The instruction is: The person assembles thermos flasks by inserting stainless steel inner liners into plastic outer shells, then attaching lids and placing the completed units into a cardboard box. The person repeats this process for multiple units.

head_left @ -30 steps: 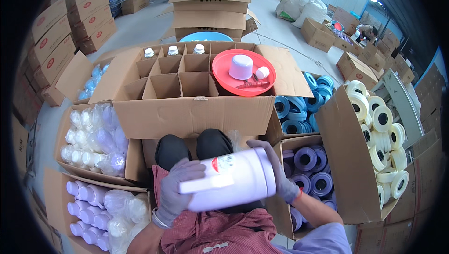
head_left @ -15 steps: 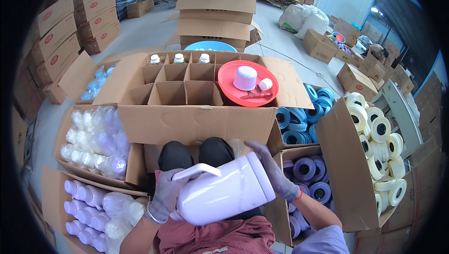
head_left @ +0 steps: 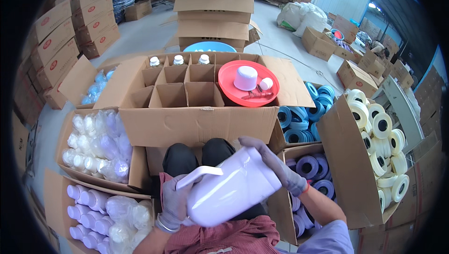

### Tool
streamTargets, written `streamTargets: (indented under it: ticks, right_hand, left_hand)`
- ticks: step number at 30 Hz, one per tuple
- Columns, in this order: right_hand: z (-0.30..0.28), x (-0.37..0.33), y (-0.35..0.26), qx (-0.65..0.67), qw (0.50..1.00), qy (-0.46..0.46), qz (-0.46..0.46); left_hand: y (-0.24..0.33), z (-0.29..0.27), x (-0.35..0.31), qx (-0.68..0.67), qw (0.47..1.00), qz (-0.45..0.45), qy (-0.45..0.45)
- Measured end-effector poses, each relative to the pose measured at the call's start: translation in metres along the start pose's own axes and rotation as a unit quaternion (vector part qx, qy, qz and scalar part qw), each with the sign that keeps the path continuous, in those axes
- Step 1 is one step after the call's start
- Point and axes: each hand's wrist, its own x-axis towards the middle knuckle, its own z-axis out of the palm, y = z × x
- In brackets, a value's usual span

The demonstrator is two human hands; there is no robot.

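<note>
A glossy lilac jug (head_left: 227, 195) with a side handle lies tilted across my lap, between both hands. My left hand (head_left: 174, 202) is closed on it at the handle side, near the lower left end. At the wide upper right end, my right hand (head_left: 273, 163) lies along the rim, gripping it. Both hands wear thin grey gloves. Ahead, a red round tray (head_left: 228, 89) rests on a divided carton (head_left: 196, 125). On the tray are a lilac cup (head_left: 246, 77), a small white cap (head_left: 266, 84) and a dark red strip-like item (head_left: 257, 96).
To my left, cartons hold bagged white and lilac parts (head_left: 89, 137) and lilac capped pieces (head_left: 91, 214). At right, cartons contain purple rings (head_left: 307, 167), blue rings (head_left: 294, 135) and cream rings (head_left: 381, 125). White-topped bottles (head_left: 178, 59) stand in the divided carton's far cells.
The jug has shifted slightly right and tilted more, its wide end turning away from view. My right hand has moved from beside the rim onto it; my left hand still grips the handle side.
</note>
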Motion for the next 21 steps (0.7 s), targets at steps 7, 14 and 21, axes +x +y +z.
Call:
streamTargets:
  ticks: [7,14,21]
  right_hand:
    - [0.004,0.004,0.028,-0.264,0.96,-0.084,-0.035]
    - [0.053,0.065,-0.011,-0.258,0.957,-0.134,-0.024]
    - [-0.124,0.196,0.006,-0.567,0.801,0.192,0.001]
  left_hand:
    - [-0.061,-0.008,-0.027,0.069,0.996,0.004,-0.049]
    - [0.0,-0.026,-0.01,0.14,0.968,-0.11,-0.178]
    - [-0.023,-0.049,-0.025,-0.066,0.983,-0.168,0.011]
